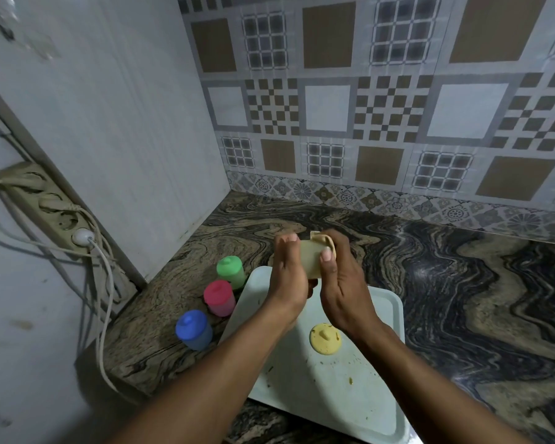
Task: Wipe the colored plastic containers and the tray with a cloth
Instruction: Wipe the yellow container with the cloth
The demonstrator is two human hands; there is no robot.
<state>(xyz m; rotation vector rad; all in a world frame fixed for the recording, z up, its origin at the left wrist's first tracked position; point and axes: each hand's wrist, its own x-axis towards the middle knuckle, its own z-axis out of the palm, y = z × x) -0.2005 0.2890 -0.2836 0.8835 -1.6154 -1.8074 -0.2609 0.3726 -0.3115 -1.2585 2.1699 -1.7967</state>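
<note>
Fingers of the left hand are lying close together and nearly straight against the left face of a pale yellow cloth, and what looks like the thumb is tucking in under the cloth's lower edge, so the hand is pinching it. On the right hand the thumb is pressing onto the cloth's near face while the fingers are curling behind, with a fold of cloth wrapping over them at the top. Both hands are holding the cloth up in the air, over the far end of the tray; it seems they are folding or bunching it for the next wipe.

Downward and toward the person from these fingers, the yellow container is standing upright on the tray, lid knob pointing up, just beside the right wrist. That makes the right hand the nearer one, and reaching it will probably mean dropping and drawing back. Small specks are dotting the tray's surface.

Off the tray to the left, the green container, pink container and blue container are standing in a row on the worktop, on the left hand's side.
</note>
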